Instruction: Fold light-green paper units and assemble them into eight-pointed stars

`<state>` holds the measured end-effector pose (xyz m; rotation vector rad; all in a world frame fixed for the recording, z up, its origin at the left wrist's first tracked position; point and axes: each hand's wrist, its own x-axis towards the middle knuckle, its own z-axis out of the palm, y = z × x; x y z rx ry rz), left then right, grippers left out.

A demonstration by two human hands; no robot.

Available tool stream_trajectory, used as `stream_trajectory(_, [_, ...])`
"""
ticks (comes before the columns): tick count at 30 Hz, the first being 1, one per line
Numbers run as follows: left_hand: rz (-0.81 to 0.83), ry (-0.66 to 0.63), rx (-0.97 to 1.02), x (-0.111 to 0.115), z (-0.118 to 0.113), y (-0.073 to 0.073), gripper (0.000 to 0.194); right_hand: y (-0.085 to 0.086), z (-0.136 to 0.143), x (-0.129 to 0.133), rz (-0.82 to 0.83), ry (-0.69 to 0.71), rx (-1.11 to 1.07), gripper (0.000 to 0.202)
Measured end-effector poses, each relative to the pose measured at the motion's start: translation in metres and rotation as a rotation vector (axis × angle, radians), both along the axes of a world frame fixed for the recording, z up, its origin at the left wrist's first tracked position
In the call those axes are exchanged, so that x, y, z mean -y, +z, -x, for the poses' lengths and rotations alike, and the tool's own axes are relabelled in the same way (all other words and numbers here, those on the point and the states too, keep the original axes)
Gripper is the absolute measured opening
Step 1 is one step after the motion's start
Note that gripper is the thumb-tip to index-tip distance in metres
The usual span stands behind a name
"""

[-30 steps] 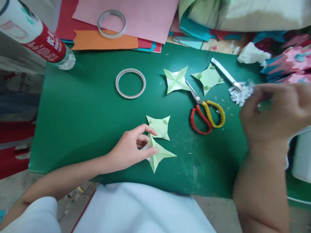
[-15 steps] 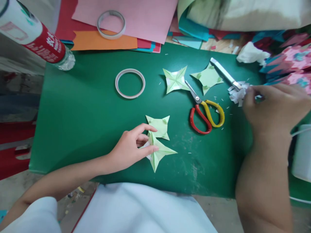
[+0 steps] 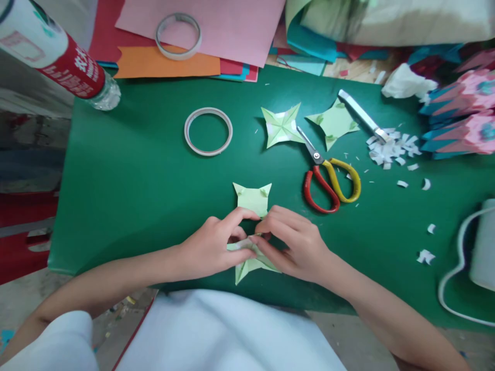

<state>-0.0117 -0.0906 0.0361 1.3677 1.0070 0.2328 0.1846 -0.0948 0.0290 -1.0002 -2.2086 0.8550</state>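
Close to the table's front edge, my left hand [image 3: 222, 239] pinches a light green folded paper star [image 3: 247, 265] from the left. My right hand [image 3: 296, 242] has its thumb and fingertips closed on the same star's upper right part; whether a small scrap is between them is hidden. Just beyond my fingers lies another green paper star [image 3: 253, 200], its lower part covered by the hands. Farther back rest a third star [image 3: 282, 125] with creases facing up and a fourth star [image 3: 333, 123]. The scissors [image 3: 319, 167], with red and yellow handles, touch the third star.
A tape roll [image 3: 208, 152] lies left of centre, another roll [image 3: 178, 54] on coloured paper sheets [image 3: 232, 26]. White paper scraps [image 3: 389, 149] lie under a metal-bladed cutter [image 3: 363, 116]. Pink-blue paper flowers [image 3: 464, 113], a bottle [image 3: 73, 67] and a white cable [image 3: 460, 252] line the sides.
My right hand has come from the white scraps at the right to the star in my left hand. The star has shifted and tilted slightly, and the scraps are uncovered.
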Motion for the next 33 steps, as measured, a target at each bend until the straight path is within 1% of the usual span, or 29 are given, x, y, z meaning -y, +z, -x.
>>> stream_trajectory(2, [-0.018, 0.057, -0.012, -0.001, 0.0, 0.0, 0.04, 0.0, -0.003, -0.002, 0.054, -0.017, -0.064, 0.012])
stream_trajectory(5, [-0.006, 0.182, -0.025, -0.002, 0.0, 0.0, 0.038, 0.004, -0.006, -0.006, 0.099, -0.043, -0.096, 0.013])
stream_trajectory(8, [0.108, 0.305, 0.047, -0.004, -0.001, 0.0, 0.035, 0.006, -0.007, -0.006, 0.094, -0.064, -0.086, 0.016])
stream_trajectory(11, [0.206, 0.374, 0.126, -0.006, -0.001, 0.002, 0.034, 0.007, -0.007, -0.006, 0.053, -0.064, -0.053, 0.017])
stream_trajectory(13, [0.225, 0.379, 0.128, -0.007, 0.0, 0.003, 0.035, 0.006, -0.007, -0.006, -0.009, -0.057, 0.002, 0.017])
stream_trajectory(16, [0.214, 0.365, 0.09, -0.008, 0.0, 0.003, 0.034, 0.004, -0.008, -0.007, -0.178, -0.034, 0.12, 0.013])
stream_trajectory(18, [0.178, 0.36, 0.055, -0.007, 0.0, 0.002, 0.032, 0.003, -0.007, -0.007, -0.315, -0.009, 0.201, 0.008])
stream_trajectory(20, [0.125, 0.352, 0.017, -0.006, -0.001, 0.001, 0.03, 0.002, -0.007, -0.006, -0.435, 0.015, 0.272, 0.009])
stream_trajectory(23, [0.065, 0.339, -0.024, -0.004, -0.001, -0.001, 0.027, 0.002, -0.006, -0.003, -0.561, 0.032, 0.35, 0.009])
stream_trajectory(28, [0.018, 0.317, -0.045, -0.001, -0.003, -0.002, 0.025, 0.006, -0.003, 0.002, -0.648, 0.053, 0.428, 0.003])
stream_trajectory(33, [0.008, 0.3, -0.048, 0.001, -0.004, -0.002, 0.024, 0.005, -0.001, 0.005, -0.639, 0.062, 0.414, 0.003])
